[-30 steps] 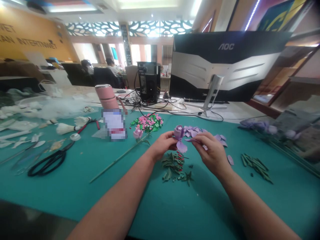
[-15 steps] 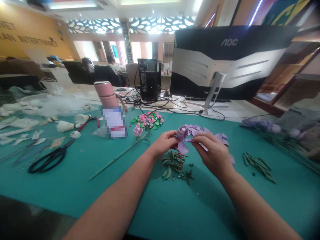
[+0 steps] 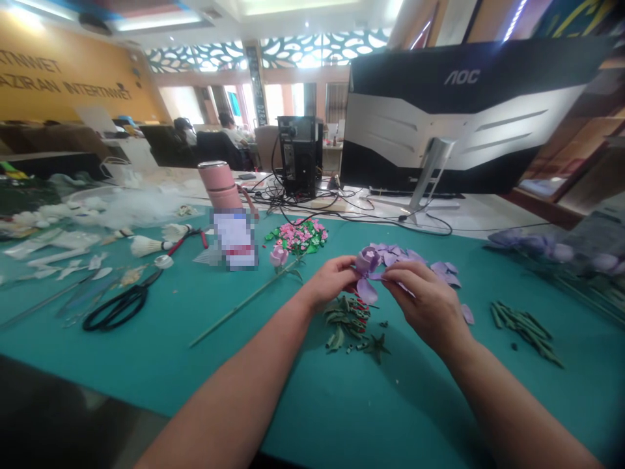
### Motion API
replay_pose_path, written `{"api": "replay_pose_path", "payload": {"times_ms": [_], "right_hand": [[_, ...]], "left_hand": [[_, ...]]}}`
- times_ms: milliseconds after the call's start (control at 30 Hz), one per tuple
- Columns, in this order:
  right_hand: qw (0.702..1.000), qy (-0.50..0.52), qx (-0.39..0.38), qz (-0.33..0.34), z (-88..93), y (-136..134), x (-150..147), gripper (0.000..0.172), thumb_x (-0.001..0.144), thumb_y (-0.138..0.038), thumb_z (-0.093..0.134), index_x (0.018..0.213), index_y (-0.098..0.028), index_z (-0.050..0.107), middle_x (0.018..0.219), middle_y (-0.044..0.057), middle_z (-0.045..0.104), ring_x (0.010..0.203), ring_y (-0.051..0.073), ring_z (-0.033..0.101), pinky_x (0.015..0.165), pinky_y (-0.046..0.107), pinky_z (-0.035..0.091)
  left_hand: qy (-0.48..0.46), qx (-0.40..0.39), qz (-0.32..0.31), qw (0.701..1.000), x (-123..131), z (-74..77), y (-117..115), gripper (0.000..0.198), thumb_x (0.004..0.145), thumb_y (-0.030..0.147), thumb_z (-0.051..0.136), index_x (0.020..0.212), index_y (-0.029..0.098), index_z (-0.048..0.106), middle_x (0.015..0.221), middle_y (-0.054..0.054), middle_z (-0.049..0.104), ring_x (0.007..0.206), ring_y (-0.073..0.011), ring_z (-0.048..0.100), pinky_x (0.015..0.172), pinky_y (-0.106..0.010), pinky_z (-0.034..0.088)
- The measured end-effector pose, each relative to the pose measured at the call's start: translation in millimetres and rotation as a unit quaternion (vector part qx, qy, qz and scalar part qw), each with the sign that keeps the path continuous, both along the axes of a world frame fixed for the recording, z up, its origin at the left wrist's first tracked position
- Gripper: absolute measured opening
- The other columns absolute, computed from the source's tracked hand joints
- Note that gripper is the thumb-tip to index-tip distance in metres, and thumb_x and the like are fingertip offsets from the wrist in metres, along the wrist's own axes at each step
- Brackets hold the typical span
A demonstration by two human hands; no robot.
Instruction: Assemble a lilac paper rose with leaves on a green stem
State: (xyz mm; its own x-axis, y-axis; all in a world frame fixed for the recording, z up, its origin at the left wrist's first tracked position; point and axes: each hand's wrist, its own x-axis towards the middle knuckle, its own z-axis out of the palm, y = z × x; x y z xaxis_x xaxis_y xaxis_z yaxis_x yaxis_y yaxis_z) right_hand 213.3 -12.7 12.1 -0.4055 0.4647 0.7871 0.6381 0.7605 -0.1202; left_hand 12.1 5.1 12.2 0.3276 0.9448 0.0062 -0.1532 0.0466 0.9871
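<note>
A purple artificial flower (image 3: 367,260) with a cupped centre and a petal spread below is pinched in the fingers of my left hand (image 3: 332,281). My right hand (image 3: 430,299) has thumb and fingertips closed on a petal at the flower's right side. Loose purple petals (image 3: 445,272) lie behind and beside my right hand, partly covered by it. Below the flower sits a pile of green leaf pieces (image 3: 344,319) with some red bits, and a star-shaped green piece (image 3: 377,348) rests in front of it.
A finished-looking pink flower on a stem (image 3: 239,311) lies left of my arms. Beyond are small pink flowers (image 3: 300,234), a pink bottle (image 3: 217,184) and black scissors (image 3: 117,312). Green stem pieces (image 3: 522,326) lie at right, and a monitor (image 3: 454,124) stands behind.
The whole scene has shifted slightly right in view as the camera turned a little left. Both hands keep nearly the same pose on the flower.
</note>
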Motion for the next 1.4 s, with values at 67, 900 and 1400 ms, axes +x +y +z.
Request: {"api": "replay_pose_path", "payload": {"times_ms": [67,900,1400], "right_hand": [[1.0,0.0,0.003,0.0,0.1,0,0,0.009,0.092,-0.018,0.06,0.097,-0.022,0.066,0.098,0.004,0.069,0.091,0.016,0.066,0.08,0.026,0.052],[0.994,-0.041,0.094,-0.039,-4.2,-1,5,0.015,0.096,-0.029,0.055,0.093,-0.025,0.07,0.094,0.004,0.07,0.074,0.019,0.068,0.06,0.031,0.048],[0.996,0.012,0.06,-0.06,-10.1,1,5,0.019,0.09,-0.036,0.057,0.104,-0.045,0.066,0.091,0.004,0.073,0.075,0.027,0.071,0.052,0.043,0.047]], "left_hand": [[-0.004,-0.002,0.003,1.0,0,0.0,0,0.032,0.07,0.032,0.075,0.096,0.012,0.07,0.075,-0.002,0.063,0.064,-0.01,0.057,0.067,-0.025,0.044],[-0.024,-0.029,-0.003,0.999,5,-7.1,-4,0.029,0.073,0.017,0.07,0.101,0.011,0.073,0.08,-0.003,0.064,0.069,-0.01,0.055,0.077,-0.028,0.045],[-0.002,-0.028,-0.01,1.0,4,-10.7,-1,0.03,0.074,0.021,0.072,0.103,0.012,0.073,0.078,-0.004,0.063,0.067,-0.0107,0.054,0.075,-0.028,0.046]]}}
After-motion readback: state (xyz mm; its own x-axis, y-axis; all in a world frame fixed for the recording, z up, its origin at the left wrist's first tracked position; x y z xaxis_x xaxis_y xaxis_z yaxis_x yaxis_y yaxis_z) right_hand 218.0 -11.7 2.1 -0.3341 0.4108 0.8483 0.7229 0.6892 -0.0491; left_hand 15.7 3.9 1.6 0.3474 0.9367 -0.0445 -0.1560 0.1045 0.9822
